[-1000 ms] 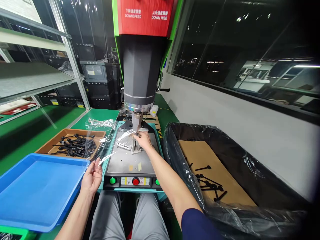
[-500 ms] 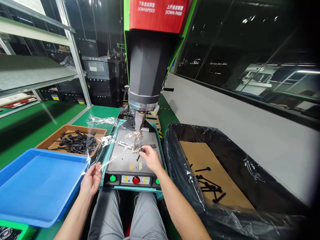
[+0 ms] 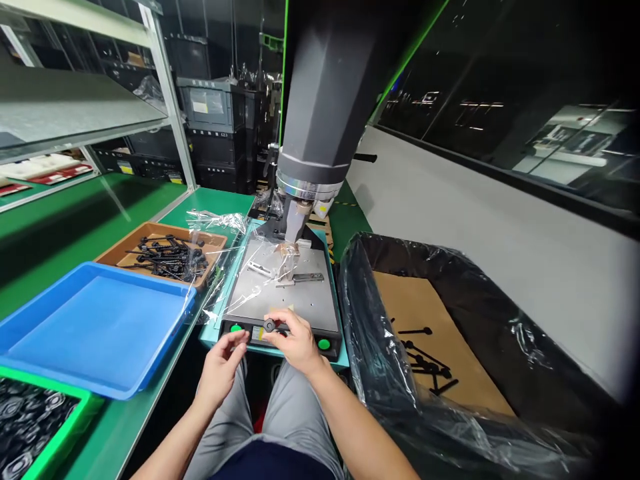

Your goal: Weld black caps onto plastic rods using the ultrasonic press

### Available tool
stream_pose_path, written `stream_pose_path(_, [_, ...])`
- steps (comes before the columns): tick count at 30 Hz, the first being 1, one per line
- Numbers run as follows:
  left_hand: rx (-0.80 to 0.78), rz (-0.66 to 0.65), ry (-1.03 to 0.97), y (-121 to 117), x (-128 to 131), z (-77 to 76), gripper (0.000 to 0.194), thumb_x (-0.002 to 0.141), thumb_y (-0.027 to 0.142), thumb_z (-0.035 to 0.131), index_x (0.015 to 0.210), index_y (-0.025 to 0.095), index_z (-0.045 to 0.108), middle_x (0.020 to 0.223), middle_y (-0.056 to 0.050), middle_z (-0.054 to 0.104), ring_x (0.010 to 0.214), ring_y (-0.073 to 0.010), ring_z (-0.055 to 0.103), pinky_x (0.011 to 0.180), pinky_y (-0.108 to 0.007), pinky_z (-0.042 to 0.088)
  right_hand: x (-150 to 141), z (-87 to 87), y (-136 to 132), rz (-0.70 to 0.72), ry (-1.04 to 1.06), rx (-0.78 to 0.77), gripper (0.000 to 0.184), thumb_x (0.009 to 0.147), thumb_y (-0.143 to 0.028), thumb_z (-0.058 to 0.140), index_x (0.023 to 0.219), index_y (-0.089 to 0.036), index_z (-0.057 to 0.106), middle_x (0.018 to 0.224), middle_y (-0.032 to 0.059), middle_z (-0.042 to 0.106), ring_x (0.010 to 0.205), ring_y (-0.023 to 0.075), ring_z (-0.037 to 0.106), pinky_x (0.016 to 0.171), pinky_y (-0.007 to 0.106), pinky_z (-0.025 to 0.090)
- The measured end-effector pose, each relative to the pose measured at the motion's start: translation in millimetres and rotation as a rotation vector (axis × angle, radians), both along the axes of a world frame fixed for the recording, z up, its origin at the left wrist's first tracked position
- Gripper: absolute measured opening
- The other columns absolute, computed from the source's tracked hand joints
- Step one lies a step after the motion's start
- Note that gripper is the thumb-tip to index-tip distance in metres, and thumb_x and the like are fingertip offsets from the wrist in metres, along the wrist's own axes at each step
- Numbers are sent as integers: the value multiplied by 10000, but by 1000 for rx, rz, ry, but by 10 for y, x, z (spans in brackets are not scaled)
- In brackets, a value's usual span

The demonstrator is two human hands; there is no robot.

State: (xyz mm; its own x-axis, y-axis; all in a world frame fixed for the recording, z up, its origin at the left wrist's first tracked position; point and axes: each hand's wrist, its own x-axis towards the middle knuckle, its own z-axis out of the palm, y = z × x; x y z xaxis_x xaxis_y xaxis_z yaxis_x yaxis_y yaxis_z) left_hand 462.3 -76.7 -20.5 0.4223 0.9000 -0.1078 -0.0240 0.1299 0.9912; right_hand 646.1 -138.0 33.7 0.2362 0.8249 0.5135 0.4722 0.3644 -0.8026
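In front of the press's control panel, my right hand [image 3: 297,341] pinches a black plastic part [image 3: 270,325] between thumb and fingers. Its round head with a hollow centre faces me, while the rest is hidden by the fingers. My left hand [image 3: 221,368] is just to the left, fingers curled with a gap to the thumb, and nothing shows in it. A green button [image 3: 235,329] lies behind its fingertips. Beyond both hands is the metal work plate [image 3: 260,293] with a small fixture [image 3: 286,270] under the press's horn [image 3: 296,223].
Left, a brown tray [image 3: 107,257] holds several black rod-shaped parts, beside a blue tray [image 3: 115,320] and a green-rimmed crate [image 3: 85,408] of black parts. Clear plastic film [image 3: 213,293] hangs by the plate. Right, a black-lined box [image 3: 367,300] has several rods on cardboard.
My right hand has drawn the black part back from the fixture towards me. My left hand has come away from the plastic film, right towards it. The view has tilted down.
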Motion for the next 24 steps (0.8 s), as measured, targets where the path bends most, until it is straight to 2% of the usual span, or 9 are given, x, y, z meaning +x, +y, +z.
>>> stream_pose_path(3, [314,-113,98,32,70,126,448,817,385,633,1233,226,587,1309,-92,579,1200,-238,544,1024,-370,428,-104,-25,22,55,142,-60,270,763,-305,745,1001,-224,645,942,47,668,823,177,625,779,322,505])
stream_pose_path(5, [410,-196,138,34,95,194,403,858,367,579,1236,228,583,1287,-84,591,1160,-223,566,994,-347,444,-189,-41,67,99,374,-88,282,745,-336,758,968,-215,634,912,48,678,817,184,640,767,334,521])
stream_pose_path(8, [423,-297,198,-23,63,296,277,906,365,502,1071,205,656,981,-54,697,890,-184,641,831,-288,496,-309,-28,189,88,716,-114,337,706,-396,778,914,-197,604,823,43,682,747,189,655,635,302,530])
stream_pose_path(10, [402,-313,246,-46,-33,378,273,919,373,476,990,196,671,815,-30,683,752,-163,624,727,-258,493,-367,8,280,73,823,-151,383,679,-423,789,914,-188,600,790,40,678,713,188,656,568,277,513])
stream_pose_path(13, [421,-232,357,70,-322,532,271,903,379,491,962,190,675,802,-30,678,746,-168,617,705,-255,486,-423,48,367,101,864,-245,472,631,-441,816,972,-185,612,891,61,687,778,196,662,608,286,527])
stream_pose_path(16, [478,-26,581,408,-799,721,255,855,372,539,972,190,674,909,-45,699,823,-194,633,754,-283,493,-447,-9,384,135,824,-363,486,643,-458,807,996,-178,624,928,73,687,802,200,660,642,293,527])
stream_pose_path(18, [505,99,825,710,-1172,855,253,835,356,554,986,195,679,975,-51,704,880,-210,637,803,-299,488,-457,-97,373,175,778,-429,451,676,-471,784,973,-166,634,858,68,689,747,189,657,627,287,513])
stream_pose_path(20, [497,163,1117,1030,-1515,961,238,833,321,558,996,203,687,1019,-53,706,946,-214,631,849,-295,466,-470,-182,351,214,739,-472,429,692,-478,772,950,-159,642,815,66,689,704,179,649,618,283,502])
stream_pose_path(24, [360,292,1306,1616,-1943,987,174,800,224,593,909,151,707,967,-116,713,951,-270,636,812,-330,464,-488,-242,283,246,703,-505,424,689,-496,768,923,-160,657,790,72,692,688,183,640,617,292,500])
